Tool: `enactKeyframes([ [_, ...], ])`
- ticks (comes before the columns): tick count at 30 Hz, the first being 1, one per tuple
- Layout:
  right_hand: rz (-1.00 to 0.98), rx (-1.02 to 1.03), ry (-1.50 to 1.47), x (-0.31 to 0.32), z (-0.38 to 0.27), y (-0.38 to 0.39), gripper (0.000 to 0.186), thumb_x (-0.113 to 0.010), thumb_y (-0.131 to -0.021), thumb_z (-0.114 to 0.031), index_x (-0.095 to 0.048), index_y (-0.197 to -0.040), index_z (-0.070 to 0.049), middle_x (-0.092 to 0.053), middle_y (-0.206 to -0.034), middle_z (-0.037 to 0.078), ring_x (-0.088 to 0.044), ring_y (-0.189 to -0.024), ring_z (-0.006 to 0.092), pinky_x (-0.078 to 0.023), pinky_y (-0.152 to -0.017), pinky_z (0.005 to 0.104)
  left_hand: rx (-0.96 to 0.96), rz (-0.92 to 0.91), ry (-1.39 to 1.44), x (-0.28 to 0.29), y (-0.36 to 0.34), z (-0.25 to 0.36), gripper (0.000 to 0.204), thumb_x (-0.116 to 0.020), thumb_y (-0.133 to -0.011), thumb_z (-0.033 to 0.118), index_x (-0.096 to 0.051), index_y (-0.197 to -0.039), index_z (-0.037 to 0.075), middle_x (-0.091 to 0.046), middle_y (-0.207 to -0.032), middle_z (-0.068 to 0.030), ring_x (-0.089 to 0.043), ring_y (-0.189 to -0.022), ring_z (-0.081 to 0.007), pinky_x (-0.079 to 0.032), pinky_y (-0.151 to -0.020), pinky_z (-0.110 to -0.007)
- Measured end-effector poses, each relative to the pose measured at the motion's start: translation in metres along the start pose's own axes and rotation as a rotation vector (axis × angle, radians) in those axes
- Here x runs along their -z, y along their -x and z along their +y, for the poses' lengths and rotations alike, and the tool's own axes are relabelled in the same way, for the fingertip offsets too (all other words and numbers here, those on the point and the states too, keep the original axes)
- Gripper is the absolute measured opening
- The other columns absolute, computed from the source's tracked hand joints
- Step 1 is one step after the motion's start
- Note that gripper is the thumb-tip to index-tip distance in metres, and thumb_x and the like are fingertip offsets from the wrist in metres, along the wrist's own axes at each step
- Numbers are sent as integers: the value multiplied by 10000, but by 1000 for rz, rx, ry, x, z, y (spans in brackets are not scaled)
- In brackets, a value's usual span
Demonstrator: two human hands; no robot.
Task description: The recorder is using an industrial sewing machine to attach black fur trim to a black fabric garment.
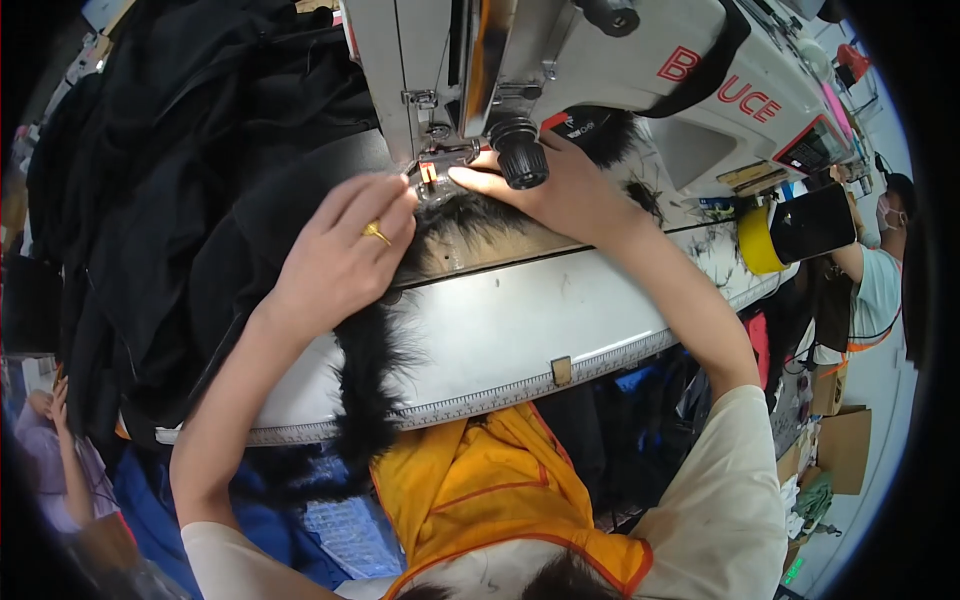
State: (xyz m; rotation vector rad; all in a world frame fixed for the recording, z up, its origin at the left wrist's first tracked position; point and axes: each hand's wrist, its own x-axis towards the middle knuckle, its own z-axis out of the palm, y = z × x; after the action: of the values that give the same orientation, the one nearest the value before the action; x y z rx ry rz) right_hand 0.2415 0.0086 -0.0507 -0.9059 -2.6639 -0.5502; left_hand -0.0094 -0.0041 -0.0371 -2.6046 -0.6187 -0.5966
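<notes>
My left hand (350, 250), with a gold-coloured ring on one finger, is closed on the edge of a black garment (250, 210) just left of the presser foot (429, 174) of a sewing machine (650, 60). From the right, my right hand (570, 195) reaches in at the foot, its thumb and fingers close together on black fur trim (470, 215); a black knob partly hides the fingers. Below my left hand, a black fur strip (365, 390) hangs over the table's front edge. The rest of the garment is heaped at the left.
A measuring tape (480, 398) runs along the white table's (520, 320) curved front edge. Loose fur tufts lie at the right, beside a yellow-and-black cylindrical object (765, 240). Another person (875, 270) is at the far right, and another (65, 460) at the lower left.
</notes>
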Motion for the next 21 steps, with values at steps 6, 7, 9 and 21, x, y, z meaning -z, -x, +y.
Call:
enactKeyframes([
  [6,-47,67,-89,0,0,-2,454,-512,-779,-72,-535,-1208,-220,-591,-948,16,-578,-935,193,-465,-818,295,81,-157,207,-3,-5,-3,275,-569,-698,71,-585,-969,24,-504,-868,-30,-540,-824,-134,-482,-631,-240],
  [7,-40,49,-133,0,2,-2,438,-518,-781,-74,-546,-1195,-216,-594,-921,32,-582,-899,206,-470,-783,302,82,-156,198,-2,-4,-5,275,-569,-698,71,-585,-969,24,-504,-868,-30,-540,-824,-134,-482,-631,-240],
  [9,-29,-4,-108,3,-1,-1,260,-542,-739,-105,-579,-989,-168,-570,-917,13,-574,-854,179,-482,-726,277,95,-154,162,-1,1,-4,259,-575,-690,70,-593,-945,33,-495,-825,-15,-540,-779,-130,-472,-587,-236],
  [21,173,-137,104,1,17,-1,93,-585,-626,-113,-602,-716,-128,-588,-785,8,-579,-774,186,-478,-621,300,120,-11,-29,-18,-10,-8,223,-605,-664,83,-651,-876,31,-541,-681,-13,-537,-729,-137,-418,-586,-234],
])
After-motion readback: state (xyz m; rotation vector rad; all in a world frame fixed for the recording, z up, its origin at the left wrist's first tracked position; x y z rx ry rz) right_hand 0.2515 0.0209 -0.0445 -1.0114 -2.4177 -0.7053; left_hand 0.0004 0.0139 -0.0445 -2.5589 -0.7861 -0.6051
